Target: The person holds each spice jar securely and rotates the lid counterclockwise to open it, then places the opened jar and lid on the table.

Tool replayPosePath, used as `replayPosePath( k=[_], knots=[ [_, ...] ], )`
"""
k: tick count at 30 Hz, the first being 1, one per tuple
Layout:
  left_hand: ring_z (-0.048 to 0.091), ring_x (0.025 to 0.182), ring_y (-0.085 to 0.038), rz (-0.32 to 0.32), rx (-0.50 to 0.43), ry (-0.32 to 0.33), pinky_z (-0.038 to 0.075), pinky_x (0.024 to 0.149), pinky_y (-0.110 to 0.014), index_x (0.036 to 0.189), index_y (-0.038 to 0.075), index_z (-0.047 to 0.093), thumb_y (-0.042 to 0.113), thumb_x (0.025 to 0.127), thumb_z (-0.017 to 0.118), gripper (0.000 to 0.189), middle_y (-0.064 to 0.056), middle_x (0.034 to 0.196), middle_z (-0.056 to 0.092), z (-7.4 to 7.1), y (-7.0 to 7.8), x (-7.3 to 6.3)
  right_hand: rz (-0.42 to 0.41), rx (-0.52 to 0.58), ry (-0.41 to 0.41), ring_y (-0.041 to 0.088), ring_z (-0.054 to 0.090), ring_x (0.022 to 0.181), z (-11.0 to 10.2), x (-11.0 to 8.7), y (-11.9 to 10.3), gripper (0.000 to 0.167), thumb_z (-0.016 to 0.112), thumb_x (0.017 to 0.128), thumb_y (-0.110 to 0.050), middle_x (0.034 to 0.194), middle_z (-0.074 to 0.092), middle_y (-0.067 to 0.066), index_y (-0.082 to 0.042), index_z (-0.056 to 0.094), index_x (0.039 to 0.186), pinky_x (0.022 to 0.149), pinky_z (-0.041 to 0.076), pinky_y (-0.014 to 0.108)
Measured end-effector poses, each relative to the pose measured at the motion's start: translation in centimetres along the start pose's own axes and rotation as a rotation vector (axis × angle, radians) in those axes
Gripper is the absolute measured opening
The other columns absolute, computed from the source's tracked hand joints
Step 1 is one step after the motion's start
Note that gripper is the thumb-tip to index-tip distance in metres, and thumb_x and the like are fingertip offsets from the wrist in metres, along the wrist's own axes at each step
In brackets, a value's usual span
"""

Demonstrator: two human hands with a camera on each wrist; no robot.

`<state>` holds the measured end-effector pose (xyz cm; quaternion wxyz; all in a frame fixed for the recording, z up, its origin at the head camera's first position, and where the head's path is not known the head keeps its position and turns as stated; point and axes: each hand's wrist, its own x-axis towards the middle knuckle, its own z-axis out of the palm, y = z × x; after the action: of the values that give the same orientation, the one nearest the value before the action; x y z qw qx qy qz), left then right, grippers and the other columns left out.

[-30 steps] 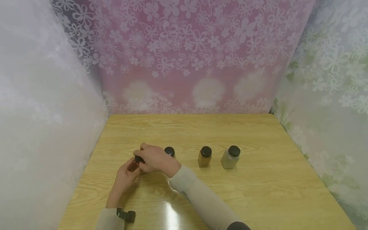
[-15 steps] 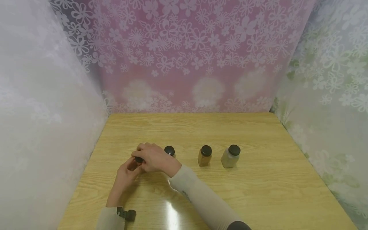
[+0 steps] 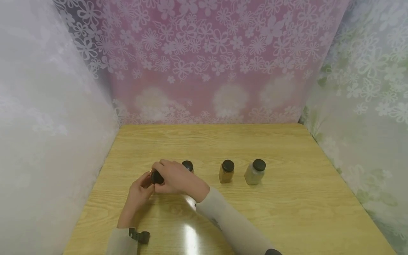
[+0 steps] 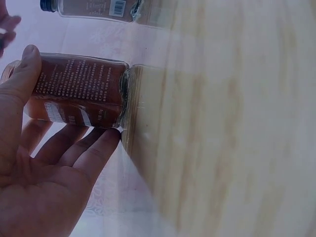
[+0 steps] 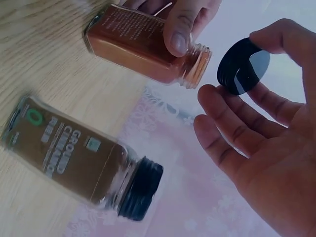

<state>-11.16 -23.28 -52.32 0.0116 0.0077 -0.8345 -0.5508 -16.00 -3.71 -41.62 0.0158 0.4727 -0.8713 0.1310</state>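
My left hand [image 3: 137, 196] grips a square glass spice jar of red-brown powder [image 5: 133, 44], its thumb across one side and fingers under the other. In the left wrist view the jar [image 4: 81, 89] stands with its base on the table. Its threaded mouth is bare in the right wrist view. My right hand [image 3: 180, 179] pinches the round black lid [image 5: 244, 66] between thumb and fingers, a small gap away from the mouth. Beside it stands a capped jar labelled ground cinnamon [image 5: 74, 153], mostly hidden behind my right hand in the head view.
Two more black-capped jars stand to the right on the wooden table [image 3: 287, 212]: one with tan powder [image 3: 226, 173], one with pale contents [image 3: 254, 174]. Flower-patterned curtains [image 3: 207, 71] enclose the table at the back and both sides.
My right hand has come away from the jar's top slightly to the right, carrying the lid, which now tilts off the mouth. The left hand stays around the jar.
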Motion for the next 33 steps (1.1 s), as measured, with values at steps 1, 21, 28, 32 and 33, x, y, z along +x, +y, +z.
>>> replayPosePath(
  k=[1,21,28,32,33],
  knots=[
    [0.06,0.136,-0.045,-0.007,0.001,-0.001,0.057,0.108,-0.041,0.153,0.004,0.052,0.001,0.102,0.062,0.052,-0.029,0.145,0.062,0.0,0.0,0.0,0.005,0.005,0.002,0.007,0.057,0.082,-0.1,-0.3,-0.1,0.041,0.071,0.096,-0.034,0.11,0.066,-0.001,-0.014,0.062,0.132,0.073,0.049,0.019],
    [0.065,0.133,-0.034,0.034,-0.036,-0.007,0.052,0.113,-0.05,0.148,0.019,0.06,0.028,0.1,0.075,0.051,-0.014,0.139,0.07,0.3,0.1,-0.3,0.086,0.186,-0.12,0.002,0.058,0.082,2.1,-3.8,0.1,0.042,0.078,0.089,-0.025,0.111,0.069,-0.005,-0.01,0.062,0.124,0.072,0.049,0.013],
    [0.063,0.135,-0.038,0.021,-0.023,-0.006,0.051,0.114,-0.054,0.149,0.017,0.058,0.031,0.1,0.075,0.054,-0.016,0.142,0.068,0.3,-0.1,-0.2,0.089,0.137,-0.195,0.001,0.058,0.078,3.3,-4.2,-0.3,0.045,0.085,0.088,-0.031,0.099,0.072,-0.006,-0.015,0.065,0.126,0.069,0.049,0.014],
    [0.062,0.137,-0.038,-0.001,-0.038,-0.008,0.048,0.117,-0.057,0.15,0.019,0.058,0.032,0.099,0.076,0.055,-0.016,0.142,0.068,0.3,-0.2,-0.1,0.09,0.075,-0.208,0.001,0.05,0.073,4.0,-4.5,-0.5,0.041,0.085,0.088,-0.036,0.085,0.064,-0.01,-0.02,0.067,0.121,0.062,0.04,0.014],
    [0.062,0.137,-0.038,-0.004,-0.04,-0.008,0.047,0.117,-0.057,0.15,0.019,0.058,0.031,0.099,0.076,0.055,-0.016,0.142,0.068,0.3,-0.2,-0.1,0.092,0.058,-0.205,0.001,0.049,0.073,4.1,-4.5,-0.5,0.04,0.085,0.087,-0.037,0.084,0.062,-0.011,-0.022,0.068,0.12,0.062,0.039,0.014]
  ],
)
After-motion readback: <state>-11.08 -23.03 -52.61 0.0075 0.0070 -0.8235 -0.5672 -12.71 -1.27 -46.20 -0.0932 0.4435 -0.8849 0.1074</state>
